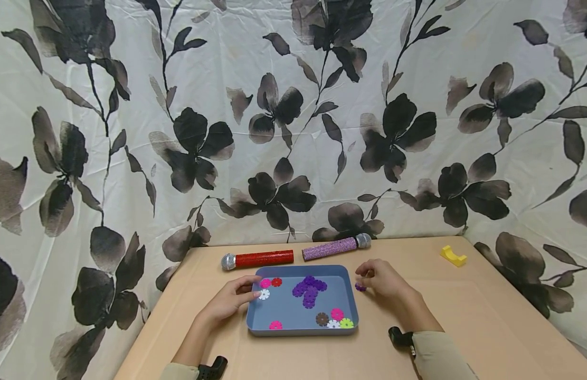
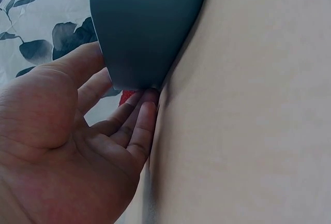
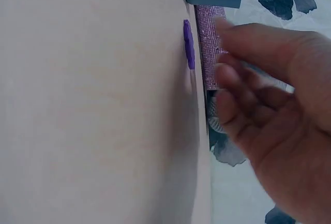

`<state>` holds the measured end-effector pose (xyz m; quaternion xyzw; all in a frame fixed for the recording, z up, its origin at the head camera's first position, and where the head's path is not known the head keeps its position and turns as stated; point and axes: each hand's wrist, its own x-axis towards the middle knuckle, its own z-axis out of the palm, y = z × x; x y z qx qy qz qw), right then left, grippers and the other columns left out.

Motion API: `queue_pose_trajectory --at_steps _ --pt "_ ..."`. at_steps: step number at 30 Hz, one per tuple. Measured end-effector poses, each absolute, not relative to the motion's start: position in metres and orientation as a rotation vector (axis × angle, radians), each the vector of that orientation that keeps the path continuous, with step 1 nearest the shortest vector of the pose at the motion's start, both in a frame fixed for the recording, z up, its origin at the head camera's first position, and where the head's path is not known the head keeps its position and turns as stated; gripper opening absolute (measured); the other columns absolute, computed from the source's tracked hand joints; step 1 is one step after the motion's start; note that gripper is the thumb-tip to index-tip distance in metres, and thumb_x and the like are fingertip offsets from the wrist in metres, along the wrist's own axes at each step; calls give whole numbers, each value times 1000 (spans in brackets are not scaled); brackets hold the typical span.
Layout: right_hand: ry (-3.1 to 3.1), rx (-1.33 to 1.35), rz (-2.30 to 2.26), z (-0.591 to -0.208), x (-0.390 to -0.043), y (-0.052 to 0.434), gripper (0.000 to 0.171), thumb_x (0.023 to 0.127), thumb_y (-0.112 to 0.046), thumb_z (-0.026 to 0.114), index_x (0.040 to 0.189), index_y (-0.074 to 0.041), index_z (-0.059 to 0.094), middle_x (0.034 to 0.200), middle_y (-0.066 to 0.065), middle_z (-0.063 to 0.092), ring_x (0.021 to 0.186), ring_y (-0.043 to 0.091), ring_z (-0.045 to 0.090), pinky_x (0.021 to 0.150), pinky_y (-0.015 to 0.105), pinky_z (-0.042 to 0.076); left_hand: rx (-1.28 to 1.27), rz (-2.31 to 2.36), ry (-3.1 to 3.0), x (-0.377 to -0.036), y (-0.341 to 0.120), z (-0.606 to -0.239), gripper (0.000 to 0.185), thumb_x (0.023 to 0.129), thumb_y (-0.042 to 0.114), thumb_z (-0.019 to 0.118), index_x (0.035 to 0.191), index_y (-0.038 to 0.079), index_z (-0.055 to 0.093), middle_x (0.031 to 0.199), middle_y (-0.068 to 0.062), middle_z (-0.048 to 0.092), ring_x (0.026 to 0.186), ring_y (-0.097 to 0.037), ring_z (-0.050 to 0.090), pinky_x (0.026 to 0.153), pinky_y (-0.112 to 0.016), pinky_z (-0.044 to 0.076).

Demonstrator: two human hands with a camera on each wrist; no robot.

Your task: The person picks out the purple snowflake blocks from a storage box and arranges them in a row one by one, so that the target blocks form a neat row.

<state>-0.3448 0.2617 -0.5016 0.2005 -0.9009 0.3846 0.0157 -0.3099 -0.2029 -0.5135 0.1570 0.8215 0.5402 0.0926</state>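
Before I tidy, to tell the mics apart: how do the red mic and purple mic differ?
The red mic has its head at the left end, the purple mic at the right. The purple mic slants more than the red mic. Both have silver heads and lie on the table behind the tray.

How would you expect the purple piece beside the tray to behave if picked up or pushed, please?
The purple piece looks small and thin, so it is probably light. Lying flat on the table, it would likely slide rather than roll. Its low edge may make it awkward to pinch.
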Motion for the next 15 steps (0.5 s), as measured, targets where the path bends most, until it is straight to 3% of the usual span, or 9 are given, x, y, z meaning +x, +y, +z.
queue_pose_trajectory --at_steps 4,11,15 --pt "-2715 531 1224 -493 -344 255 22 94 -15 77 114 -5 76 101 3 72 89 16 59 77 30 50 467 1595 2447 -310 -203 -512 56 98 27 74 146 5 57 147 -17 60 131 -32 59 98 -15 49" --pt "-2540 558 1256 -472 -336 237 23 95 -22 78 115 -13 77 105 3 73 89 16 61 79 27 55 466 1579 2461 -311 -202 -511 54 99 28 73 146 6 58 146 -16 60 130 -30 60 112 -44 49" --pt "-2481 560 1287 -465 -333 225 22 96 -24 77 115 -13 77 106 5 74 90 15 63 81 27 56 469 1573 2467 -312 -203 -512 53 99 28 73 146 8 58 146 -17 61 130 -30 60 111 -39 50"
